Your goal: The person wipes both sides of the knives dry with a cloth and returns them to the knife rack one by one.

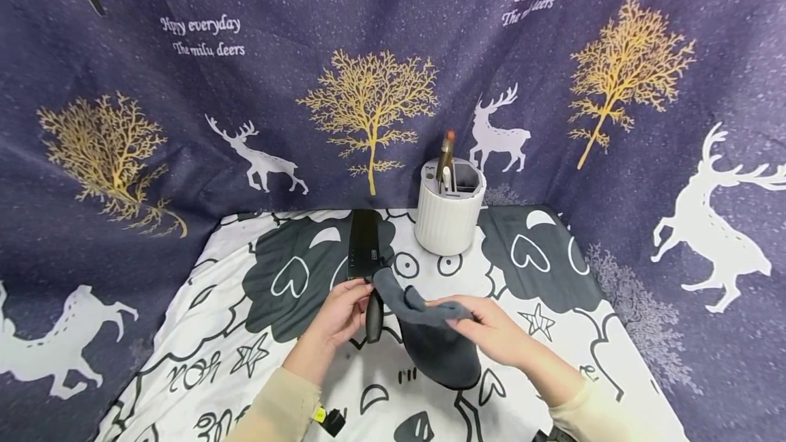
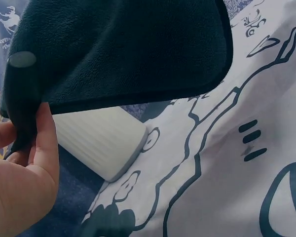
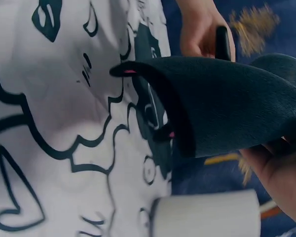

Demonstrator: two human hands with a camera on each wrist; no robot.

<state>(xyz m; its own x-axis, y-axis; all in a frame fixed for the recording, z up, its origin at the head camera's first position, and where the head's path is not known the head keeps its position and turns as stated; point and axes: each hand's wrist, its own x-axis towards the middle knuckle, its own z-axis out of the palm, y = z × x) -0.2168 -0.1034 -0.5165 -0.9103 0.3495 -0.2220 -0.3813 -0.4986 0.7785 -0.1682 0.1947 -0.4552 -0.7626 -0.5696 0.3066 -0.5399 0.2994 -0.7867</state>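
A cleaver with a black blade (image 1: 364,244) and a black handle (image 1: 374,319) points away from me in the head view. My left hand (image 1: 340,312) pinches it where handle meets blade, fingers on the left side. A dark grey-blue cloth (image 1: 439,353) hangs from my right hand (image 1: 488,329), which grips its bunched upper part. The cloth's far end overlaps the cleaver's heel; whether it presses on the metal I cannot tell. In the right wrist view the folded cloth (image 3: 232,103) covers much of the cleaver. My left fingers (image 2: 47,143) show below the handle in the left wrist view.
A white ribbed holder (image 1: 449,224) with a brush and other slim items stands at the back of the patterned cloth-covered table (image 1: 202,319). A small black and yellow object (image 1: 331,420) lies near the front. A dark blue printed curtain (image 1: 276,114) hangs behind.
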